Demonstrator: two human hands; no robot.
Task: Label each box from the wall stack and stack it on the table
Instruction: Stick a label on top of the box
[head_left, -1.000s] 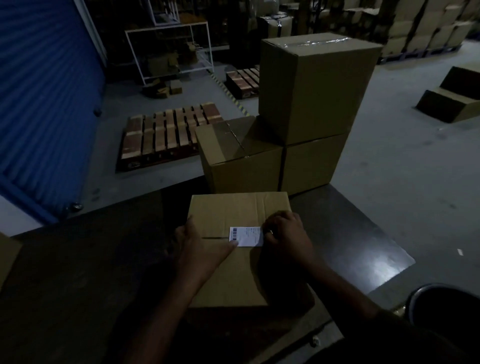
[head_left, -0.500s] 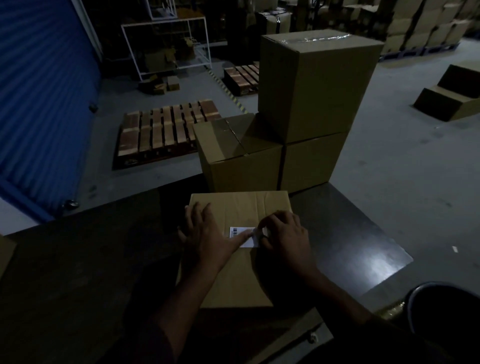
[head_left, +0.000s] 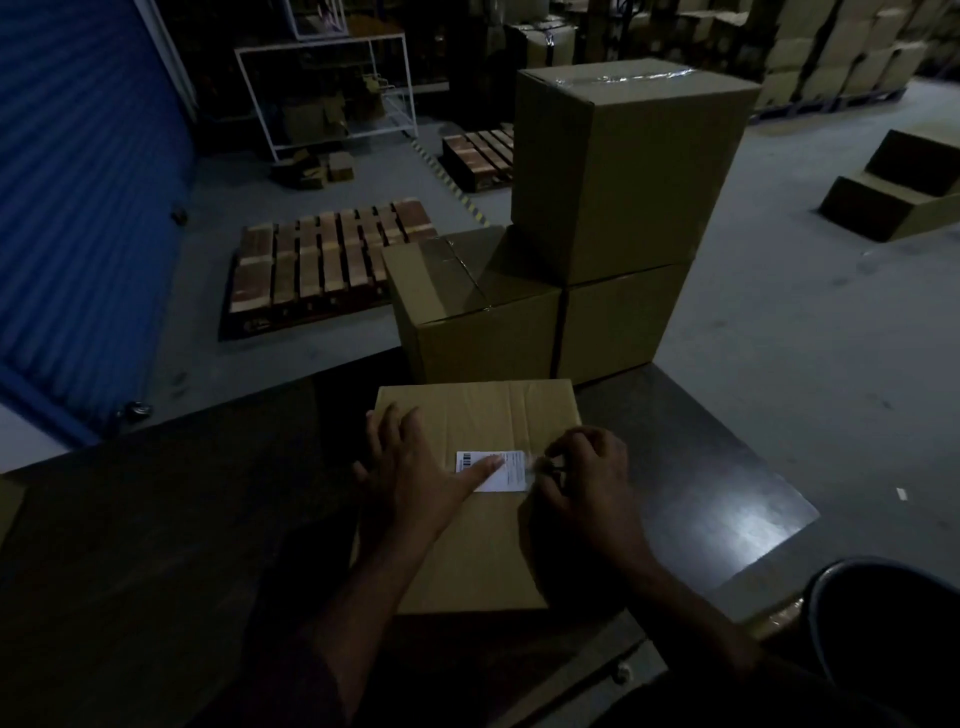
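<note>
Broadly, the lower half of the frame is filled by a dark, glossy table (head_left: 717, 483), with three plain corrugated cartons (head_left: 613, 218) stacked at its far edge in the upper centre. At lower centre a matte cardboard box (head_left: 478, 551) lies flat, its top creased. The left hand (head_left: 410, 478) is laid flat and released, thumb pressed on the white barcode label (head_left: 493, 470) at frame centre. The right hand (head_left: 587, 483) is curled at the label's right edge, apparently pinching a thin backing strip, though this is blurred. A wrinkle or skewed label could result if the strip is pulled unevenly.
</note>
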